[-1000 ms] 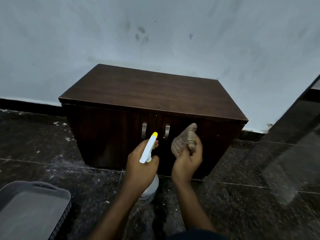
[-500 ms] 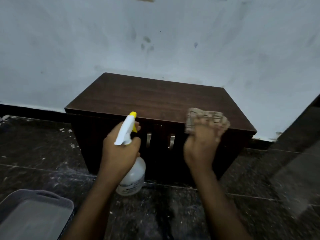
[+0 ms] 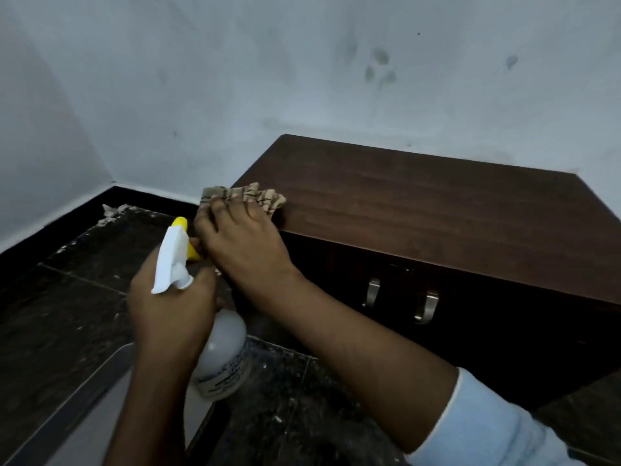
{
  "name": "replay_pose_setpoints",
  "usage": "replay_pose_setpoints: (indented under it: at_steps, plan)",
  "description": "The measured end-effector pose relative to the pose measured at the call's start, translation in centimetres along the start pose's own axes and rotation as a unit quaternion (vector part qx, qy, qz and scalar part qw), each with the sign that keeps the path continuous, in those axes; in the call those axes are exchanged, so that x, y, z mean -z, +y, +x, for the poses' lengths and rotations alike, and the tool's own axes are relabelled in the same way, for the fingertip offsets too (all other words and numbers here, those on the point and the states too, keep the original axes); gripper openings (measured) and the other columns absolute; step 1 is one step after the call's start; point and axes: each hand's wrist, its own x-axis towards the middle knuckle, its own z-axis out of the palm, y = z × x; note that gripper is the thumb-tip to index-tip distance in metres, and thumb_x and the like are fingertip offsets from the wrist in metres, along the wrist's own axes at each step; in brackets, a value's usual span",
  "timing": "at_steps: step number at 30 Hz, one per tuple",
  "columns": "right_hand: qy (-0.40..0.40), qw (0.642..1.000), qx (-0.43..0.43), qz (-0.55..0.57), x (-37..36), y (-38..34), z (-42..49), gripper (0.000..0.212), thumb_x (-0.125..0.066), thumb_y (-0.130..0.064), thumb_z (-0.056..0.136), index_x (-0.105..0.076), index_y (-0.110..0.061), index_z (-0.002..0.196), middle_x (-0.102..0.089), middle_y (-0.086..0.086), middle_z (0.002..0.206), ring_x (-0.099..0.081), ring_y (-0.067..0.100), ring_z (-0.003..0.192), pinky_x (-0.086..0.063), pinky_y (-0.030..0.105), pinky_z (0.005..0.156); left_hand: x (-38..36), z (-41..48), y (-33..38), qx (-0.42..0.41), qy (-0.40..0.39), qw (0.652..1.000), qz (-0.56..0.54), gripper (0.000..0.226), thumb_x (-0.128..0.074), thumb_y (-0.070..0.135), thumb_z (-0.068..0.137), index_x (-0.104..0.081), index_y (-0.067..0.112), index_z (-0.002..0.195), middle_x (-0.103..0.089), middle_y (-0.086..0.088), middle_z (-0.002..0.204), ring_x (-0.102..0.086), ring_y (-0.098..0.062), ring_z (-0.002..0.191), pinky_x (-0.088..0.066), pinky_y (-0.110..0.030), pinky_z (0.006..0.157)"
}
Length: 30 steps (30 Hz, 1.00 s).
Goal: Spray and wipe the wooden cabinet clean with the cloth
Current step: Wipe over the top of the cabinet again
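Note:
The dark wooden cabinet [image 3: 420, 203] stands against the white wall, with two metal handles [image 3: 400, 299] on its front doors. My right hand [image 3: 242, 243] presses a beige patterned cloth [image 3: 248, 195] onto the front left corner of the cabinet top. My left hand [image 3: 171, 314] grips a white spray bottle [image 3: 221, 358] with a white and yellow trigger head, held upright just left of the cabinet and below the cloth. The bottle's neck is hidden by my fingers.
A grey plastic tray [image 3: 87, 415] lies on the dark, dusty tiled floor [image 3: 67, 297] at the lower left. Debris [image 3: 112, 211] sits in the wall corner at the left. The white wall has smudges above the cabinet.
My right hand has carried the cloth from in front of the doors up onto the top's left corner. The view has swung left, and the bottle hand sits lower left of the cloth.

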Motion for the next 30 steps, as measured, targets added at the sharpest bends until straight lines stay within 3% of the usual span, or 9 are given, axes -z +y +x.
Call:
replay_pose_setpoints:
  at_steps: [2,4,8,15,19,22,24,26,30]
  plan:
    - [0.006,1.0,-0.005,0.006,0.1,0.6,-0.3,0.048,-0.023,-0.019,0.106,-0.042,-0.006,0.149,-0.049,0.019,0.149,-0.047,0.038,0.134,-0.029,0.045,0.11,-0.3,0.1,0.0,0.009,0.0,1.0,-0.008,0.015,-0.06,0.013,0.074,-0.067,0.019,0.086,-0.063,-0.016,0.066,-0.059,-0.025,0.054,-0.049,-0.039,0.049]
    - [0.037,0.999,-0.023,0.016,0.2,1.6,-1.9,0.047,-0.033,-0.02,0.104,-0.048,-0.009,0.147,-0.055,0.014,0.146,-0.051,0.033,0.133,-0.03,0.041,0.109,-0.4,0.1,0.0,0.022,-0.008,1.0,-0.008,0.019,-0.059,0.013,0.072,-0.067,0.024,0.086,-0.065,-0.012,0.065,-0.062,-0.029,0.051,-0.05,-0.033,0.048]
    - [0.098,0.993,-0.048,0.048,0.5,5.2,-7.7,0.045,-0.045,-0.018,0.094,-0.062,-0.009,0.135,-0.065,0.01,0.136,-0.061,0.032,0.124,-0.035,0.04,0.101,-0.8,-1.0,0.0,0.027,-0.037,0.999,-0.012,0.021,-0.058,0.013,0.071,-0.067,0.025,0.087,-0.066,-0.015,0.07,-0.062,-0.043,0.057,-0.052,-0.044,0.049]
    - [0.057,0.989,-0.123,0.062,2.2,13.8,-18.6,0.051,-0.077,-0.012,0.088,-0.064,-0.015,0.138,-0.066,0.003,0.139,-0.061,0.028,0.128,-0.048,0.047,0.096,-1.3,-2.2,1.5,0.004,-0.114,0.993,0.008,0.032,-0.06,0.005,0.076,-0.071,0.031,0.091,-0.073,0.008,0.09,-0.065,-0.028,0.061,-0.057,-0.049,0.061]
    - [0.025,0.973,-0.197,0.114,5.6,19.6,-24.9,0.046,-0.057,-0.036,0.094,-0.065,-0.017,0.135,-0.067,0.008,0.133,-0.063,0.035,0.118,-0.049,0.053,0.098,-2.4,-2.2,4.2,-0.046,-0.207,0.977,0.031,0.026,-0.06,0.004,0.078,-0.069,0.024,0.09,-0.07,-0.007,0.082,-0.063,-0.033,0.055,-0.054,-0.044,0.055]
    - [-0.081,0.934,-0.324,0.131,8.2,24.3,-26.7,0.072,-0.028,-0.065,0.092,-0.057,-0.024,0.145,-0.056,0.006,0.149,-0.051,0.031,0.136,-0.039,0.052,0.112,-3.0,-1.1,6.6,-0.073,-0.276,0.957,0.05,0.03,-0.061,0.001,0.079,-0.071,0.027,0.091,-0.074,-0.002,0.084,-0.065,-0.018,0.05,-0.054,-0.032,0.05]
    - [-0.173,0.905,-0.377,0.093,8.8,26.8,-25.2,0.084,-0.013,-0.082,0.089,-0.04,-0.038,0.154,-0.035,-0.005,0.165,-0.033,0.026,0.15,-0.021,0.055,0.121,-3.6,0.7,8.1,-0.085,-0.324,0.94,0.06,0.034,-0.062,0.001,0.081,-0.074,0.028,0.096,-0.075,0.002,0.084,-0.063,-0.012,0.048,-0.053,-0.027,0.047]
    - [-0.24,0.891,-0.379,0.074,8.4,28.2,-22.0,0.089,-0.005,-0.092,0.08,-0.034,-0.048,0.152,-0.02,-0.012,0.17,-0.023,0.025,0.155,-0.008,0.063,0.12,-4.3,2.3,9.4,-0.095,-0.342,0.933,0.06,0.034,-0.063,0.005,0.081,-0.076,0.031,0.099,-0.078,0.007,0.087,-0.063,-0.011,0.045,-0.052,-0.025,0.046]
    - [-0.255,0.911,-0.313,0.09,5.8,23.7,-14.2,0.105,-0.005,-0.096,0.072,-0.048,-0.033,0.145,-0.03,0.007,0.166,-0.035,0.038,0.148,-0.023,0.066,0.117,-6.2,2.9,9.5,-0.099,-0.348,0.93,0.062,0.026,-0.061,0.023,0.07,-0.074,0.033,0.089,-0.078,0.003,0.09,-0.064,-0.017,0.042,-0.051,-0.024,0.044]
